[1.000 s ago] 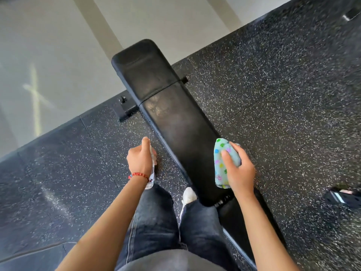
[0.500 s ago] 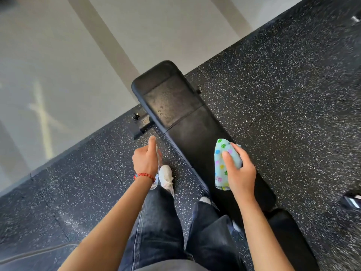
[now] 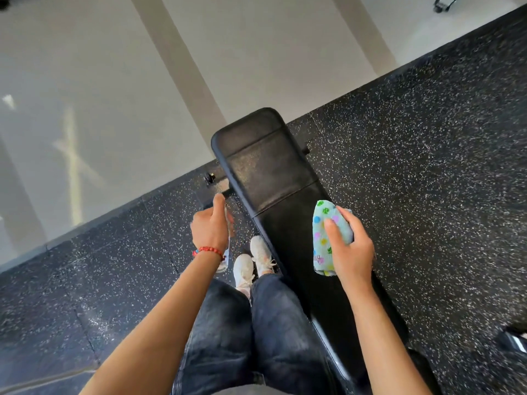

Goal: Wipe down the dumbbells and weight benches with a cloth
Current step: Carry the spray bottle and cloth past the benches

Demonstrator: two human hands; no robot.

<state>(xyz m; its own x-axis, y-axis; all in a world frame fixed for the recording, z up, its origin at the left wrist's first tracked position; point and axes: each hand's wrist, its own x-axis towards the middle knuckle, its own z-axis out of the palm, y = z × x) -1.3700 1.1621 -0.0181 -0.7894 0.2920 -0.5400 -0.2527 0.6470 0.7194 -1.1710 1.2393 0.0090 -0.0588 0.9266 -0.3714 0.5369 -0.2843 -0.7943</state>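
The single head-worn camera looks steeply down from above the person's own legs, facing forward along the black weight bench point(image 3: 273, 178) that runs from the lower right of frame toward the upper middle. It sits close above both forearms; the wide lens bends the speckled rubber floor point(image 3: 427, 166) edges.

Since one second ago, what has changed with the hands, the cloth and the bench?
The person has stepped along the bench toward its far end, so that end now appears nearer. Nothing was picked up or released. The right hand still grips the folded cloth over the pad; the left hand still holds a small white object beside the bench.
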